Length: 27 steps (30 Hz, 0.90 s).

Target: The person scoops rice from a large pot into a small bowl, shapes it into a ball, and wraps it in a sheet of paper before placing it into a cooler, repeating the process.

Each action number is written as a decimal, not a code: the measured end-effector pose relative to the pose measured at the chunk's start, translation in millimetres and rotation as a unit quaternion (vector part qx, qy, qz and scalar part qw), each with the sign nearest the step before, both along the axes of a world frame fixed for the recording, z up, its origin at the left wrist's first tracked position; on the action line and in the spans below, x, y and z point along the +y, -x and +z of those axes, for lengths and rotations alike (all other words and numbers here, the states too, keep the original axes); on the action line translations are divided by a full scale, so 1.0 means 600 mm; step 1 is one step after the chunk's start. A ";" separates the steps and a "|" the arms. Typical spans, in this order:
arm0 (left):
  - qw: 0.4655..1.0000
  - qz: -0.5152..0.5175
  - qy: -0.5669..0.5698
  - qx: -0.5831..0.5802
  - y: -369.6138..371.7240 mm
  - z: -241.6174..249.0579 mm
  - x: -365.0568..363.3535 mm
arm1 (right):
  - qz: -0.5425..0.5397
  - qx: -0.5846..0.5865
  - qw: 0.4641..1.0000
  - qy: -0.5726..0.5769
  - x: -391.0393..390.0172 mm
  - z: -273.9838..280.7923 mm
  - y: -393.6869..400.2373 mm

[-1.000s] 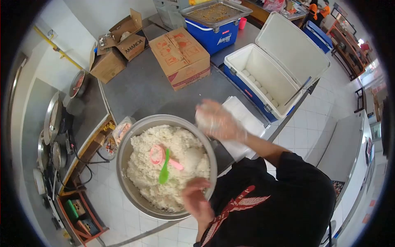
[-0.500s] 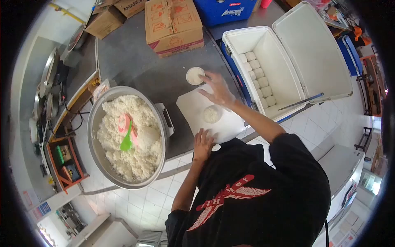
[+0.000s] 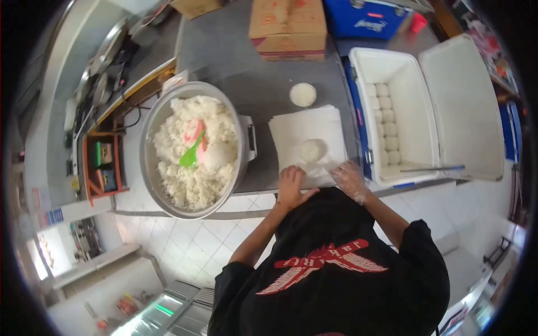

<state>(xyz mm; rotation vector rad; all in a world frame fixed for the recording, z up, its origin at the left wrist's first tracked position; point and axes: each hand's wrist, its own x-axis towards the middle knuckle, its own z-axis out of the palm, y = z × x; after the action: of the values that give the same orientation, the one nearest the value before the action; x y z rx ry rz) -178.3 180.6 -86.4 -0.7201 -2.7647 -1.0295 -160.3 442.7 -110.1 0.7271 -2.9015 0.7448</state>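
A mound of white rice (image 3: 311,150) lies on a stack of white paper sheets (image 3: 291,126) on the dark counter. At the near left edge of the paper rests my left hand (image 3: 292,187), fingers spread, thumb out to the side. My right hand (image 3: 349,178), in a clear plastic glove, has its fingertips at the near right edge of the paper, and they seem pinched on it. Beyond the paper stands a round bowl of rice (image 3: 303,94). To the left is a big metal pot (image 3: 147,162) of rice, with a green spoon (image 3: 191,155) and a pink utensil (image 3: 194,130) in it.
An open white cooler (image 3: 412,95) on the right holds several wrapped white packets (image 3: 388,116) in rows. At the back are a cardboard box (image 3: 288,33) and a blue cooler (image 3: 364,19). The pot's side handle (image 3: 251,137) sticks out toward the paper.
My right hand has left the bowl at the back and come down to the near right edge of the paper. The view has shifted, so the scene sits differently in the frame.
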 end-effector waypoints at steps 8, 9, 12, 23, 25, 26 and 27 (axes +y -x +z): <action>0.995 -0.062 0.019 0.080 -0.003 -0.016 -0.010 | 0.055 -0.049 0.994 0.081 0.017 0.028 0.027; 0.996 -0.047 0.014 0.077 -0.003 0.007 -0.002 | 0.053 -0.053 0.995 0.066 0.017 0.032 0.027; 0.997 -0.046 0.002 0.061 -0.007 0.008 0.013 | 0.035 -0.042 0.995 0.086 0.010 0.049 0.024; 0.990 -0.038 -0.061 -0.120 -0.006 0.001 0.005 | 0.057 -0.202 0.975 0.067 0.035 0.028 0.041; 0.986 -0.048 -0.063 -0.144 0.006 -0.003 0.005 | 0.045 -0.158 0.985 0.057 0.039 0.007 0.032; 0.984 -0.052 -0.064 -0.156 0.014 -0.003 0.005 | 0.040 -0.170 0.983 0.052 0.042 0.000 0.029; 0.978 -0.048 -0.054 -0.198 0.020 -0.002 0.003 | 0.036 -0.182 0.982 0.046 0.045 -0.006 0.028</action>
<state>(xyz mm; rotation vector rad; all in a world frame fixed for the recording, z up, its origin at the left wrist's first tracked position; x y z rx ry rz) -190.2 182.2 -87.6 -0.7068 -2.9879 -1.4765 -177.1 469.9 -113.8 0.7589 -3.1437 1.1197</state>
